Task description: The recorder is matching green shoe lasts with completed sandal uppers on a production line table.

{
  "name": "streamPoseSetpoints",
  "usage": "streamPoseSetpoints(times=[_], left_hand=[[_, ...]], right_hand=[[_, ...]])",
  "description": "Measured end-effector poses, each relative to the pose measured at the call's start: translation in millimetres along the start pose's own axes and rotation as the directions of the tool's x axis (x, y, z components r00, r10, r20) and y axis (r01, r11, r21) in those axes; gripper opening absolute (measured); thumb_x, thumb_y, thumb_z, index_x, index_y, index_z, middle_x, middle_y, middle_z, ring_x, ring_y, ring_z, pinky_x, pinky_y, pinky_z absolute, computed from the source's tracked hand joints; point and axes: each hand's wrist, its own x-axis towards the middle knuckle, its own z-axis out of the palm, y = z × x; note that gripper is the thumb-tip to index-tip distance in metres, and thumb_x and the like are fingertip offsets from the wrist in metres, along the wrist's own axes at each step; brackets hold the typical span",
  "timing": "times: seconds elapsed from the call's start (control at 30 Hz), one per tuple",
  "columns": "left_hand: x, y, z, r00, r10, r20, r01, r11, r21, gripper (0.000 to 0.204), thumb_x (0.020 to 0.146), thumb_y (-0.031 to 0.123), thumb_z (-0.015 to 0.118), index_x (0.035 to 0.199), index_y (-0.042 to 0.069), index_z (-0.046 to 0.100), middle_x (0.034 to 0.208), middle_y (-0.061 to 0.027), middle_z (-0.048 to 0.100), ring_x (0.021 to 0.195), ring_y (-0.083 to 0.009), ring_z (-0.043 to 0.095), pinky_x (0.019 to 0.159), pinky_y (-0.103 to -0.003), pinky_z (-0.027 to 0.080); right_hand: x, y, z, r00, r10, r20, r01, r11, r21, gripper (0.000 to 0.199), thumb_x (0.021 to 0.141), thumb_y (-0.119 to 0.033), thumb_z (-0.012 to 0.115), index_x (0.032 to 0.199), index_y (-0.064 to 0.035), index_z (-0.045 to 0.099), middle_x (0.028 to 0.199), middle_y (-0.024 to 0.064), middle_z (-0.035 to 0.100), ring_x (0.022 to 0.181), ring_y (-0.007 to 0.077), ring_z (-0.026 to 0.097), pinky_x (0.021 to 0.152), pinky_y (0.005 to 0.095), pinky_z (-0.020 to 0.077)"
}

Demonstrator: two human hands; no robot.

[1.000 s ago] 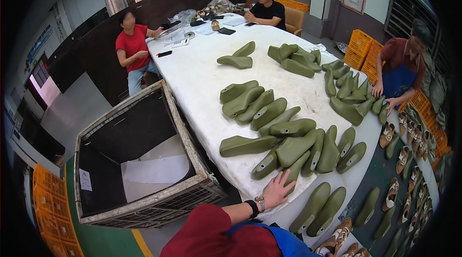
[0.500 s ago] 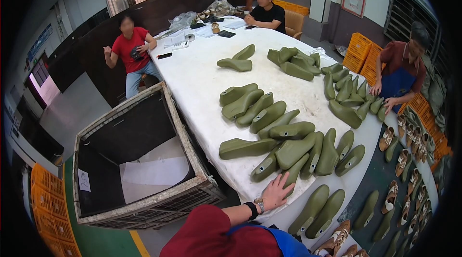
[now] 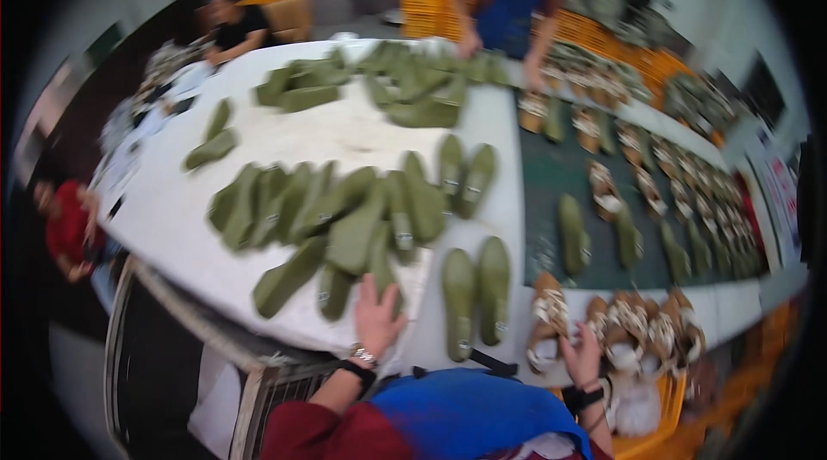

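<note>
1. Two green shoe lasts [image 3: 476, 295] are lying side by side at lower centre of the white surface [image 3: 345, 128]; the blurred pile left of them cannot be counted exactly.
2. Two hands are showing at the bottom: left hand [image 3: 377, 315], right hand [image 3: 583, 359].
3. Three other people are standing or sitting around the upper and left edges.

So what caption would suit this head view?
Left hand resting among green shoe lasts on a white table, right hand beside strapped sandals.

Dark red sleeves, blue apron.
Metal wristwatch over a black band at left hand [image 3: 377, 315]; black band at right hand [image 3: 582, 358].
</note>
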Motion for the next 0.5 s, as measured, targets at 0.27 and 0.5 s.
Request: streamPoseSetpoints(times=[0.27, 0.5], left_hand=[[1.0, 13.9, 5.9, 1.000, 0.003, -0.010, -0.003, 0.999, 0.052, 0.063, 0.060, 0.025, 0.069, 0.119, 0.013, 0.050, 0.138, -0.0247, 0.024, 0.118, -0.0437, 0.034, 0.092, -0.046, 0.036], [2.2, 22.1, 2.6, 1.000, 0.001, 0.004, -0.002, 0.997, 0.073, 0.063, 0.060, 0.020, 0.069, 0.119, 0.009, 0.048, 0.138, -0.0254, 0.023, 0.118, -0.0439, 0.033, 0.094, -0.046, 0.035]], right_hand=[[-27.9, 3.2, -9.8, 0.881, -0.093, 0.463, 0.292, 0.879, -0.378, 0.036, 0.072, -0.036, 0.066, 0.100, -0.0126, 0.062, 0.088, 0.0126, 0.061, 0.083, 0.0305, 0.060, 0.072, 0.0388, 0.0482], [6.4, -2.9, -9.7, 0.949, -0.158, 0.271, 0.209, 0.963, -0.172, 0.033, 0.072, -0.031, 0.067, 0.096, -0.0083, 0.063, 0.085, 0.0145, 0.062, 0.078, 0.0316, 0.060, 0.068, 0.0390, 0.0480]])
